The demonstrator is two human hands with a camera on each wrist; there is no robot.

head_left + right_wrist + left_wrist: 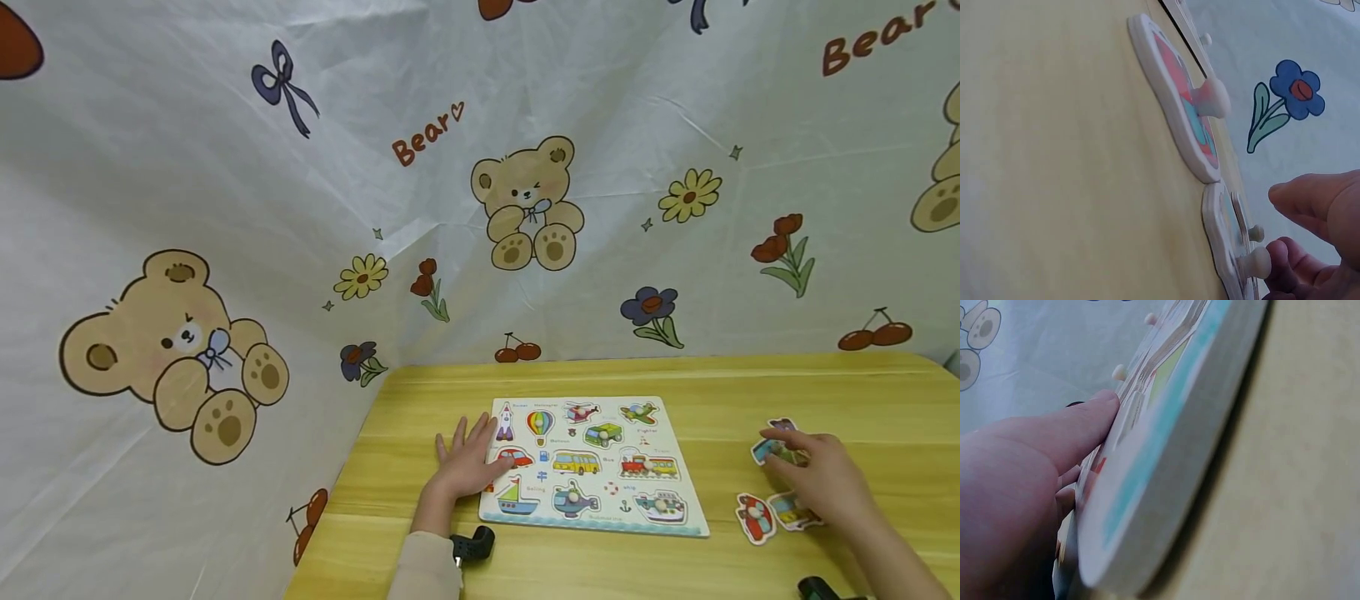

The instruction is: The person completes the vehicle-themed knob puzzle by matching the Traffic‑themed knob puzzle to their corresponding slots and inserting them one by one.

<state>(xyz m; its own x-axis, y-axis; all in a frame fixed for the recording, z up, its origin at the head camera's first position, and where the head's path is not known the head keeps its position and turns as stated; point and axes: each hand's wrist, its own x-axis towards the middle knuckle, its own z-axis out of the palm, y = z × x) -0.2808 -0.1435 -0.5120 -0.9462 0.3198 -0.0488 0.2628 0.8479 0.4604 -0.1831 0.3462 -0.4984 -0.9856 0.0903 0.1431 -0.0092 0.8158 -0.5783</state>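
Observation:
A wooden knob puzzle board (611, 510) with pictures of vehicles lies on the table. My left hand (467, 467) rests at its left edge with fingers spread and thumb lying over the printed face. The left wrist view shows that thumb (1088, 415) along the board's surface. My right hand (825, 479) is over several loose puzzle pieces at the right. In the right wrist view its thumb (1300, 197) and fingers are apart, fingertips right beside the knob (1257, 262) of one piece. A red piece (755, 518) lies beside another piece (793, 510), nearer me than a blue-green piece (765, 452).
The wood-grain table (585, 567) meets a white curtain (600, 100) printed with bears and flowers at the back and left. Black wrist devices show near the left sleeve (427, 567) and at the bottom right.

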